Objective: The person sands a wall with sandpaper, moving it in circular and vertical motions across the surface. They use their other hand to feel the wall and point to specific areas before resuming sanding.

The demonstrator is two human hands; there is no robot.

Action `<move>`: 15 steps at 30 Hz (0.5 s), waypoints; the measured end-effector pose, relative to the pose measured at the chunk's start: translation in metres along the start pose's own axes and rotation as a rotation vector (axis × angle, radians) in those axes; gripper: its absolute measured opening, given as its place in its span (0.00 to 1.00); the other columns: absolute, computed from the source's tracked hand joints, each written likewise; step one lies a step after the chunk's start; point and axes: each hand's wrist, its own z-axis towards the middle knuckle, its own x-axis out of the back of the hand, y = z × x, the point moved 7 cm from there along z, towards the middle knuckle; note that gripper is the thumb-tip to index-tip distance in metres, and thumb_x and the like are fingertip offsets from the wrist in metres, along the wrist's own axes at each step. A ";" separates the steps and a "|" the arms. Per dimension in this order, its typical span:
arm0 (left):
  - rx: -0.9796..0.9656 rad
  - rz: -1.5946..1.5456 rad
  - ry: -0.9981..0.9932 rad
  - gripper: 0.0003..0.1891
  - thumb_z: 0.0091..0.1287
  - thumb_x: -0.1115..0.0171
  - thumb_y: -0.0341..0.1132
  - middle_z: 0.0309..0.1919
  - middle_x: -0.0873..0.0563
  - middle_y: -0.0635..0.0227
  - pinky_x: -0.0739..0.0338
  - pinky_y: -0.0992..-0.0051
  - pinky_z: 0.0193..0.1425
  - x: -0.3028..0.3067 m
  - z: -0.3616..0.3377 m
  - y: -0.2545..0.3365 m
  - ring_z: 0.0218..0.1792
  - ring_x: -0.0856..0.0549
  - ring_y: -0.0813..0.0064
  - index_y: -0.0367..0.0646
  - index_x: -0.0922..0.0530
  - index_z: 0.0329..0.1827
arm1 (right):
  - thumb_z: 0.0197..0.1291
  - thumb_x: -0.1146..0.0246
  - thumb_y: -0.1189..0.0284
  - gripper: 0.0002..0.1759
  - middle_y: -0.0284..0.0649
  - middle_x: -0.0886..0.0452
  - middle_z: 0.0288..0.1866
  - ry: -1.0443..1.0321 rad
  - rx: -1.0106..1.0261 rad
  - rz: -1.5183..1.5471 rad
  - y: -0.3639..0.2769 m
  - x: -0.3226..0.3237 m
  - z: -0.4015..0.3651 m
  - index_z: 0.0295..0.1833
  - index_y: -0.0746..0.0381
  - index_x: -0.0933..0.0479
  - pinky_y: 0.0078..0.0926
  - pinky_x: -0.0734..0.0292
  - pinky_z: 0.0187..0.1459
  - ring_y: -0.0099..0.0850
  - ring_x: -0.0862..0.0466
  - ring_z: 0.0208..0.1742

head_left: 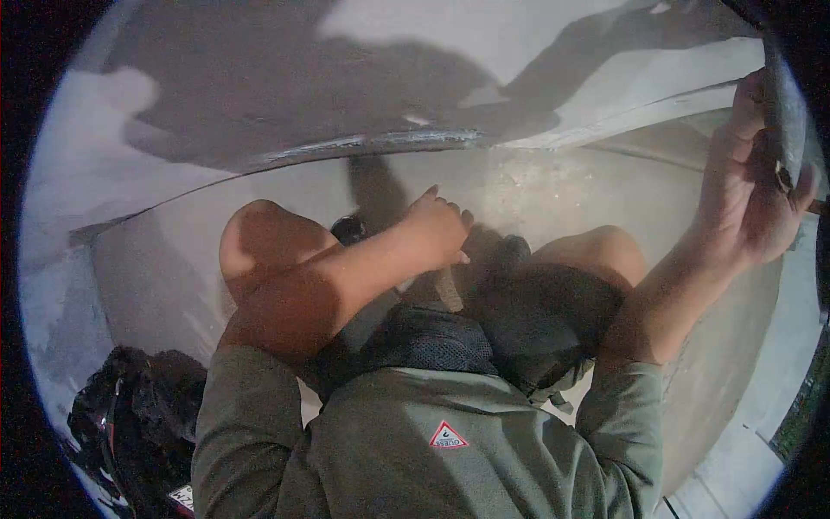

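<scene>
My left hand is in front of my lap, above my crossed legs. Its fingers are curled, and what they hold, if anything, is hidden. Just below it shows a short brownish piece, whose kind I cannot make out. At the far right, my right hand is raised beside the wall, its fingers and thumb around a long, pale grey bar-like object. A small dark opening shows at that object's lower end, near my palm. The view's edge cuts off its top.
A pale wall rises ahead, with shadows across it and a rough ledge along its foot. The smooth grey floor curves around me. A black bag or bundled cloth lies at lower left. My bent knees stick out on both sides.
</scene>
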 end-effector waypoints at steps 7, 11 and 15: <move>-0.039 0.020 0.085 0.40 0.63 0.35 0.62 0.50 0.14 0.51 0.32 0.52 0.74 -0.005 -0.003 0.001 0.55 0.15 0.52 0.37 0.25 0.66 | 0.53 0.26 0.41 0.51 0.47 0.16 0.50 -0.196 -0.149 -0.268 -0.012 0.007 0.021 0.65 0.75 0.28 0.03 0.17 0.30 0.20 0.15 0.41; -0.071 0.108 0.143 0.40 0.63 0.36 0.63 0.50 0.14 0.52 0.33 0.51 0.74 -0.007 -0.006 0.004 0.54 0.14 0.52 0.37 0.25 0.67 | 0.56 0.30 0.54 0.43 0.53 0.23 0.58 0.014 0.030 -0.413 -0.020 0.003 0.005 0.67 0.75 0.31 0.21 0.21 0.46 0.33 0.22 0.53; -0.016 0.016 -0.002 0.39 0.64 0.37 0.62 0.50 0.14 0.51 0.33 0.51 0.74 -0.003 -0.002 0.002 0.54 0.14 0.52 0.37 0.26 0.67 | 0.60 0.36 0.71 0.35 0.61 0.33 0.69 0.301 0.268 -0.596 -0.037 0.012 -0.014 0.70 0.75 0.35 0.45 0.27 0.66 0.49 0.30 0.69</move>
